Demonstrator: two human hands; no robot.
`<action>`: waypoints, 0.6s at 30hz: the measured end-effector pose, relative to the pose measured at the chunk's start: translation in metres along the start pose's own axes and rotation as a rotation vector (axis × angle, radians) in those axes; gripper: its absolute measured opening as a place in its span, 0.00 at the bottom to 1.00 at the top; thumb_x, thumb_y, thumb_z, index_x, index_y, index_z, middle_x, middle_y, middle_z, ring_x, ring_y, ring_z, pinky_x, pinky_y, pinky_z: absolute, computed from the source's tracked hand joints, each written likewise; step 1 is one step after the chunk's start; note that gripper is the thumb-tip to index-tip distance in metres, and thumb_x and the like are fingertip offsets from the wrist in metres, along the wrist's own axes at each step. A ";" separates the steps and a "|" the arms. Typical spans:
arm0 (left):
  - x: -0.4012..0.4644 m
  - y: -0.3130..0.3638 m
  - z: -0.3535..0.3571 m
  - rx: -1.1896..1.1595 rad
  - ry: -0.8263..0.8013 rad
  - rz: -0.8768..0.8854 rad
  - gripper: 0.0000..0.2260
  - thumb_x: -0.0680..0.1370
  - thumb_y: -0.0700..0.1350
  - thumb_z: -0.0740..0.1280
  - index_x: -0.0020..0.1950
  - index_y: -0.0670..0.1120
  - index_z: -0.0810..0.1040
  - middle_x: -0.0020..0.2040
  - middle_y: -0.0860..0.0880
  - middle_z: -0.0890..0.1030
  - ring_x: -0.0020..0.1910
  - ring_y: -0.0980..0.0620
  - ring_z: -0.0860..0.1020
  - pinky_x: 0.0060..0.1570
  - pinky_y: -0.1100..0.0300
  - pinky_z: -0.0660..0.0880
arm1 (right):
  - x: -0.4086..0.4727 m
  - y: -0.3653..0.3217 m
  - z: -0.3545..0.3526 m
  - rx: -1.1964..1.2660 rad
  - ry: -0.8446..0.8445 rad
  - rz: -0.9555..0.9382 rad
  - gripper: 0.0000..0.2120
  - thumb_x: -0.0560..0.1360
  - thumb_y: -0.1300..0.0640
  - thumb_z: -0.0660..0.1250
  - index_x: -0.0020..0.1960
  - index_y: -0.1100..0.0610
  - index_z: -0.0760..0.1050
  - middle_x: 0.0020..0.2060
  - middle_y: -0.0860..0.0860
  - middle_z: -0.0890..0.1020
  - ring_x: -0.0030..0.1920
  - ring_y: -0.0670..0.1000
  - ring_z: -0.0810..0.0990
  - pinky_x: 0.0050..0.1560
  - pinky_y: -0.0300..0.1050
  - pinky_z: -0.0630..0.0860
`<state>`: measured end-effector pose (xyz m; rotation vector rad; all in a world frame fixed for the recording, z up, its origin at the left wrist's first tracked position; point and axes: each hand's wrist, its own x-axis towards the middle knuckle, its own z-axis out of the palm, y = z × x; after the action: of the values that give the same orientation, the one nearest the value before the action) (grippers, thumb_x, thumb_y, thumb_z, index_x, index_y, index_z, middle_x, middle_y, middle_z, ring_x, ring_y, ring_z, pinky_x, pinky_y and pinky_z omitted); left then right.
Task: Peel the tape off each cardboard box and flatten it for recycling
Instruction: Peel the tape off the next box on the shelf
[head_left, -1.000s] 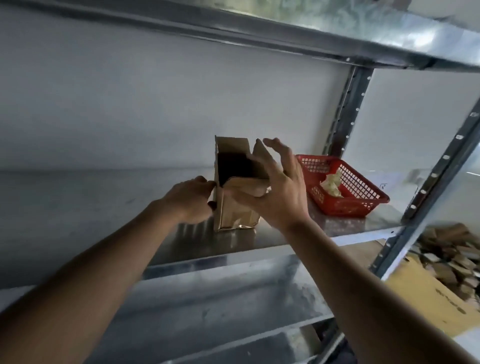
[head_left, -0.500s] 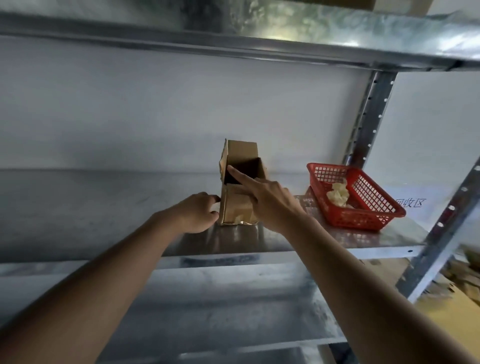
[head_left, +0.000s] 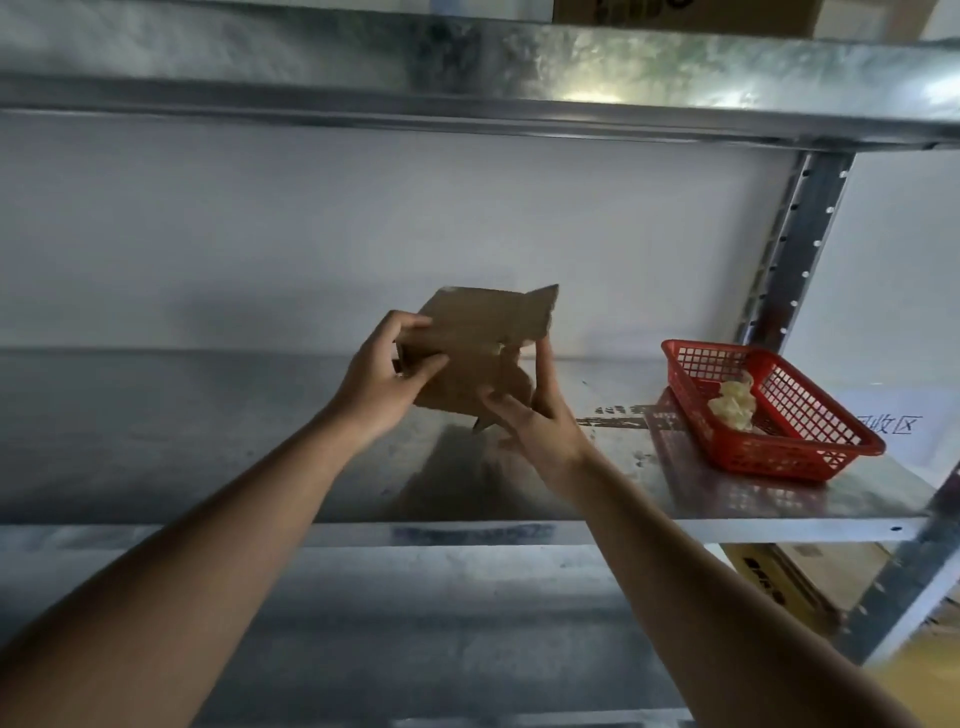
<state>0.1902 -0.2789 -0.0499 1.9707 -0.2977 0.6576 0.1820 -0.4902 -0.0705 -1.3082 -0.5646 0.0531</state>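
Observation:
A small brown cardboard box (head_left: 480, 338) is lifted off the metal shelf (head_left: 208, 441) and tilted, looking pressed nearly flat, with one flap sticking up at its top right. My left hand (head_left: 387, 374) grips its left edge, thumb on the near face. My right hand (head_left: 535, 421) holds its lower right corner, fingers running up the right side. A shred of pale tape shows near the box's middle right.
A red plastic basket (head_left: 831, 452) with crumpled clear tape (head_left: 735, 405) inside stands at the shelf's right end, beside a paper label (head_left: 904, 426). An upright post (head_left: 795, 249) rises behind it. Another shelf hangs above; cardboard lies below right.
The box stood upright and open on the shelf with my right finger poking into it. Now both hands hold it in the air, tilted and squashed nearly flat.

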 end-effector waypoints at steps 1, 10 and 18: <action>0.003 0.003 -0.006 0.022 0.010 0.051 0.15 0.78 0.46 0.75 0.63 0.52 0.76 0.58 0.57 0.79 0.56 0.63 0.78 0.50 0.64 0.79 | 0.001 0.001 0.002 0.069 -0.025 0.005 0.43 0.81 0.62 0.70 0.70 0.18 0.55 0.64 0.49 0.83 0.63 0.57 0.83 0.47 0.50 0.83; 0.019 0.037 -0.026 0.075 0.063 0.223 0.24 0.73 0.41 0.80 0.68 0.49 0.81 0.61 0.56 0.83 0.60 0.59 0.81 0.62 0.65 0.76 | 0.013 0.017 0.018 0.252 -0.118 0.259 0.35 0.75 0.42 0.74 0.75 0.30 0.60 0.71 0.58 0.74 0.69 0.66 0.76 0.58 0.66 0.80; 0.006 0.021 -0.004 0.390 -0.224 0.211 0.26 0.73 0.45 0.80 0.70 0.55 0.80 0.70 0.53 0.79 0.72 0.51 0.72 0.75 0.47 0.68 | 0.010 0.017 -0.004 -0.274 0.284 0.399 0.22 0.83 0.45 0.64 0.51 0.65 0.82 0.43 0.59 0.85 0.46 0.55 0.85 0.49 0.48 0.82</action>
<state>0.1843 -0.2853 -0.0293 2.4157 -0.5542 0.6657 0.1973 -0.4851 -0.0832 -1.6478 -0.0627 0.1202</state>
